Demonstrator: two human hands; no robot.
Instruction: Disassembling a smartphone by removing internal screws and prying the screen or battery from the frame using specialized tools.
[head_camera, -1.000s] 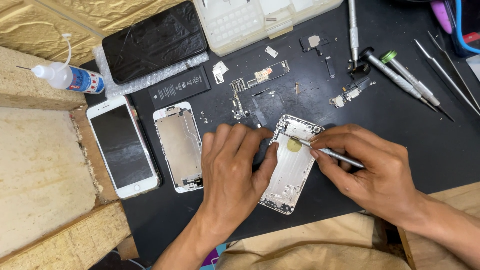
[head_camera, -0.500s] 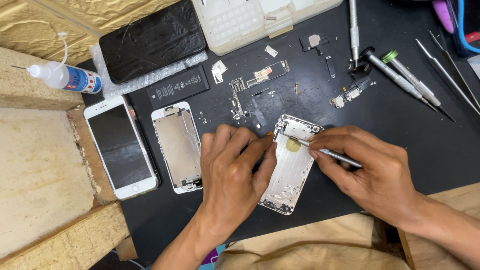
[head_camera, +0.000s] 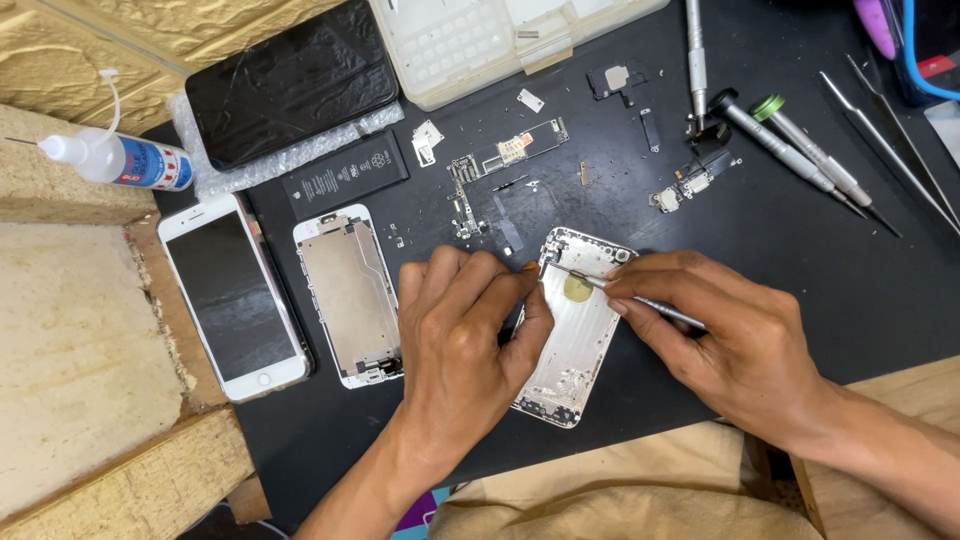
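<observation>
An empty silver phone housing lies on the black work mat, inside facing up, with a small gold disc near its top. My left hand rests on the housing's left edge and pins it down with the fingertips. My right hand grips thin metal tweezers, whose tip touches the housing's top left corner beside my left fingertips.
Left of the housing lie a screen assembly face down and a white phone. A black battery, a circuit board, small parts, screwdrivers, a clear parts tray, a black phone and a small glue bottle surround them.
Both hands stay on the housing. The tweezers' tip has shifted slightly left toward the top left corner.
</observation>
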